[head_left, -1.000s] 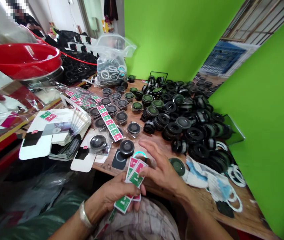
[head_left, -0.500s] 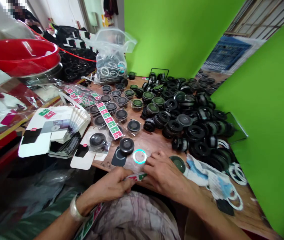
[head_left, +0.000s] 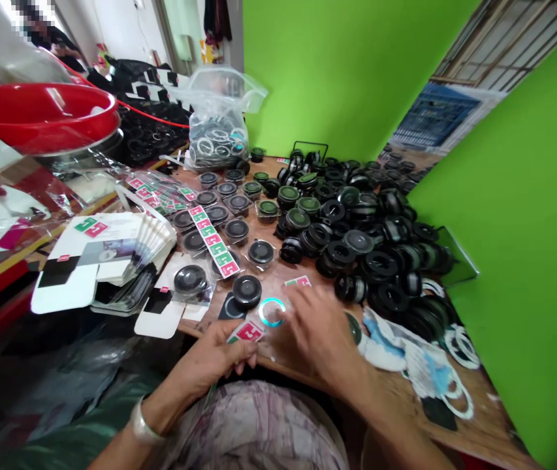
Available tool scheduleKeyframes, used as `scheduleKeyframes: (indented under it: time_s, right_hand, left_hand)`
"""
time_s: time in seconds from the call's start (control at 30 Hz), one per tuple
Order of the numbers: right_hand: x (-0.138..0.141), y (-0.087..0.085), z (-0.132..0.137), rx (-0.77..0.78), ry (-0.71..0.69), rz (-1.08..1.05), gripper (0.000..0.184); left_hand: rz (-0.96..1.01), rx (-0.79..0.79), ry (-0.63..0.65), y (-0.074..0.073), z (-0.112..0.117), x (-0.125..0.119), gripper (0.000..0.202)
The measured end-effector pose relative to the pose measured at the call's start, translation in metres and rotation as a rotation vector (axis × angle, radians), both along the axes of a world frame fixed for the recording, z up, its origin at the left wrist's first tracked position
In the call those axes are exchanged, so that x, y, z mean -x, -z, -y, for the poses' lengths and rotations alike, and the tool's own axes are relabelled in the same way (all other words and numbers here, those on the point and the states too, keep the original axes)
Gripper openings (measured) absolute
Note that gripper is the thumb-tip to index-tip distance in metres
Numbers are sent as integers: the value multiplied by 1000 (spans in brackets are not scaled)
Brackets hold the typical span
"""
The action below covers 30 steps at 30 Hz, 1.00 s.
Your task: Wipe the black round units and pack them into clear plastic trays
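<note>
In the head view, my left hand (head_left: 222, 349) pinches the end of a strip of red and green printed labels (head_left: 247, 331) near the table's front edge. My right hand (head_left: 324, 329) is smeared by motion over the table, just right of a blue-white ring (head_left: 272, 313); its fingers are not clear. A small red and green label piece (head_left: 298, 281) lies just beyond its fingertips. A round black lidded case (head_left: 247, 291) sits left of the ring, on a dark card (head_left: 230, 307). Part of a dark green disc (head_left: 354, 328) shows behind my right hand.
Black round parts (head_left: 356, 241) are heaped at the right. A face mask (head_left: 408, 352) lies at the front right. Printed cartons (head_left: 106, 254), a label strip (head_left: 213, 243), a bag of rings (head_left: 217, 134) and a red basin (head_left: 38, 117) fill the left. A person stands far back.
My right hand has come away from the label strip, and a small label piece now lies on the table beyond it. My left hand has shifted slightly left, still holding the strip.
</note>
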State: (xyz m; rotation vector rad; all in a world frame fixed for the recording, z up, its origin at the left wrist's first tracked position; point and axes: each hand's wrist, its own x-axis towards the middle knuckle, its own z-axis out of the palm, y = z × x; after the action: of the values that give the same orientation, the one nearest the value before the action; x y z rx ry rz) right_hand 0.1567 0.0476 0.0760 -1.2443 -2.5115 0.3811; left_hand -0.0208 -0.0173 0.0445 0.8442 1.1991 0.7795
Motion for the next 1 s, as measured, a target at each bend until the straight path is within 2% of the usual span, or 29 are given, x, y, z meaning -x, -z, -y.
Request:
scheduleKeyframes:
  time_s: [0.07, 0.17, 0.23, 0.27, 0.33, 0.4, 0.5, 0.57, 0.6, 0.67, 0.7, 0.8, 0.9, 0.93, 1.0]
  right_hand:
    - [11, 4, 15, 152, -116, -164, 16]
    - [6, 13, 16, 288, -93, -308, 18]
    - [-6, 15, 2, 210, 23, -274, 19]
    - [-11, 14, -4, 125, 96, -218, 16]
    - [-13, 11, -11, -46, 184, -130, 13]
    - [-4, 10, -5, -41, 109, -151, 15]
    - [16, 15, 14, 236, -103, -337, 12]
    - [20, 19, 21, 403, -78, -458, 18]
    - [18, 20, 19, 455, -26, -498, 20]
    - [7, 19, 12, 504, 57, -506, 21]
    - [0, 17, 7, 500, 65, -483, 21]
    - [-13, 8, -2, 425, -61, -340, 12]
    - [-15, 6, -3, 374, -181, -181, 14]
    - [-16, 8, -4, 380, -171, -177, 21]
    - [-21, 12, -9, 368, -25, -274, 32]
  left_hand:
    - [-11, -52, 58, 1, 0, -7, 23]
    - [16, -29, 39, 4, 2, -4, 25]
    - [89, 46, -74, 6, 3, 3, 25]
    - [130, 77, -131, 7, 3, 6, 34]
    - [184, 87, -193, 5, 3, 8, 67]
    - [159, 48, -163, 3, 4, 4, 87]
    - [125, 13, -82, -2, 7, -5, 93]
    - [141, 23, -53, -3, 10, -5, 86]
    - [145, 37, -43, -3, 11, -3, 75]
    - [121, 77, -10, -2, 14, 4, 46]
    - [93, 101, 13, -2, 15, 7, 41]
    - [-28, 142, 94, -1, 14, 13, 47]
    - [-108, 85, 134, -4, 11, 14, 48]
    - [-111, 67, 125, -4, 11, 14, 48]
    - [-92, 59, 67, -5, 12, 16, 46]
